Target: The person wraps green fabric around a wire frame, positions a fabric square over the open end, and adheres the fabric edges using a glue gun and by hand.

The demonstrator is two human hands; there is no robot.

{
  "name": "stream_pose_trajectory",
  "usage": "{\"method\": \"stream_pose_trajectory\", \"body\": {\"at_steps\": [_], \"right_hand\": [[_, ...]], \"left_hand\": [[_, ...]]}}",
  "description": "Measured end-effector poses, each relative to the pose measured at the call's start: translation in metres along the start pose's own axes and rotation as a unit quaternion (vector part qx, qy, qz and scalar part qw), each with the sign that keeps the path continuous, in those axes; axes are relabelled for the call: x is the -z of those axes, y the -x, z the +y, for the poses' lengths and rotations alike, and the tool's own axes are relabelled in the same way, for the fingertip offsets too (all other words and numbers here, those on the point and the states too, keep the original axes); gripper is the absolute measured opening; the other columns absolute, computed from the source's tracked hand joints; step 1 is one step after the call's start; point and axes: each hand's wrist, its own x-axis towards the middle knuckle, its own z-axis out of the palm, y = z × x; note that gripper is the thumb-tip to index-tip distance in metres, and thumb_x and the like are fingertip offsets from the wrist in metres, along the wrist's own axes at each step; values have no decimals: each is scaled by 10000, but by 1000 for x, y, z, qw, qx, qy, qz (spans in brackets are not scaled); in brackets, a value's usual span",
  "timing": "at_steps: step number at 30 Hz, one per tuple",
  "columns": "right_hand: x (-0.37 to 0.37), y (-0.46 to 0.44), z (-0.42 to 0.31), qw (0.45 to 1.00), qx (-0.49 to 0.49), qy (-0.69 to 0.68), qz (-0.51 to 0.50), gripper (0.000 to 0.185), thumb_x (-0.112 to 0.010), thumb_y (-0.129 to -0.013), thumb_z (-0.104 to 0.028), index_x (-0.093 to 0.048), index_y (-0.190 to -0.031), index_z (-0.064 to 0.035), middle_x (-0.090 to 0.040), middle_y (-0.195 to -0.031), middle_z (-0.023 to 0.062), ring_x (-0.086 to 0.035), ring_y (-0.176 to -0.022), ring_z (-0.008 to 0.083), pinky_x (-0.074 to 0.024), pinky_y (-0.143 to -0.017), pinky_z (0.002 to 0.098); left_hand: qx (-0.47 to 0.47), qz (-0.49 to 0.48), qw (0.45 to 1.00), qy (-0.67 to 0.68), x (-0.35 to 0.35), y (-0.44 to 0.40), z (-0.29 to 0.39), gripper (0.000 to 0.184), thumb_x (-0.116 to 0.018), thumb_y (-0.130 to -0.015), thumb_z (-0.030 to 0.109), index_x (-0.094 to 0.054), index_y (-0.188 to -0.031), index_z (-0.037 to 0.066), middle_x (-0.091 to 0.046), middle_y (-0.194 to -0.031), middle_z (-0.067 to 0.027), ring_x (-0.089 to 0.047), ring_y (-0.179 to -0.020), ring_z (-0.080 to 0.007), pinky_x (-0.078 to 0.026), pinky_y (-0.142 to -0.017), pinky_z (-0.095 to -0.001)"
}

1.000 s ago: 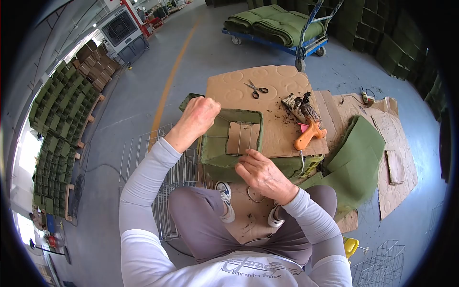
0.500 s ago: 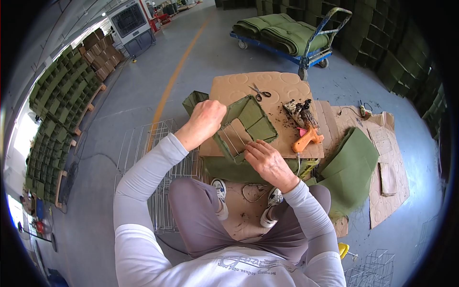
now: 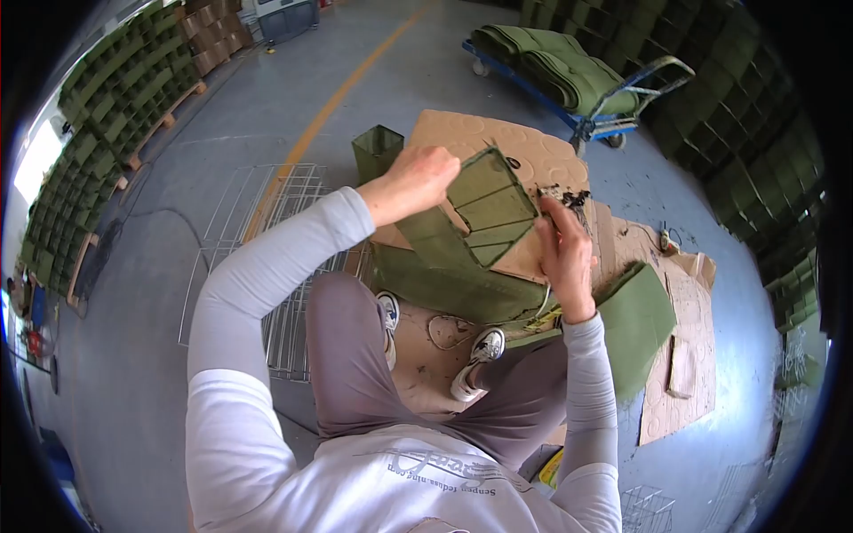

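Note:
A green fabric box (image 3: 490, 200) with thin wires across it is held up tilted over the cardboard-topped work surface. My left hand (image 3: 416, 184) is closed on its upper left edge, and a loose green flap (image 3: 435, 238) hangs below that hand. Close to the box's right corner is my right hand (image 3: 566, 253), its thumb and fingers apart. Whether it touches the box I cannot tell. The orange glue gun seen earlier is hidden, apparently behind this hand. Part of a pair of scissors (image 3: 513, 163) shows beyond the box.
Wire frames (image 3: 289, 231) stand on the floor at my left. Another green box (image 3: 378, 147) sits at the work surface's left edge. Green sheets (image 3: 635, 333) lie at the right on cardboard (image 3: 680, 391). A blue trolley (image 3: 569, 102) carries folded green fabric farther off.
My right hand has left the box's lower wire edge and moved right and up. The box has risen and turned in my left hand. The view has shifted.

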Motion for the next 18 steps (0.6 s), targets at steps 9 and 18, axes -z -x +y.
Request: {"method": "stream_pose_trajectory", "body": {"at_steps": [9, 18], "right_hand": [[-49, -19, 66, 990, -34, 126, -50, 197, -520, -933, -84, -652, -1056, -7, -661, -863, 247, -653, -778, 412, -509, -646, 451], [-57, -3, 60, 974, -14, 224, -32, 95, -527, -943, -129, -521, -884, -55, -622, -670, 195, -614, -605, 396, -464, -533, 495]], "left_hand": [[-41, 54, 997, -23, -20, 9, 13, 94, -615, -785, 116, -545, -740, 73, -571, -709, -117, -607, -707, -314, -445, -594, -438], [-139, 203, 969, 14, -36, 9, -1, 98, -598, -785, 65, -517, -837, 84, -483, -744, -92, -547, -681, -282, -448, -582, -432]]}}
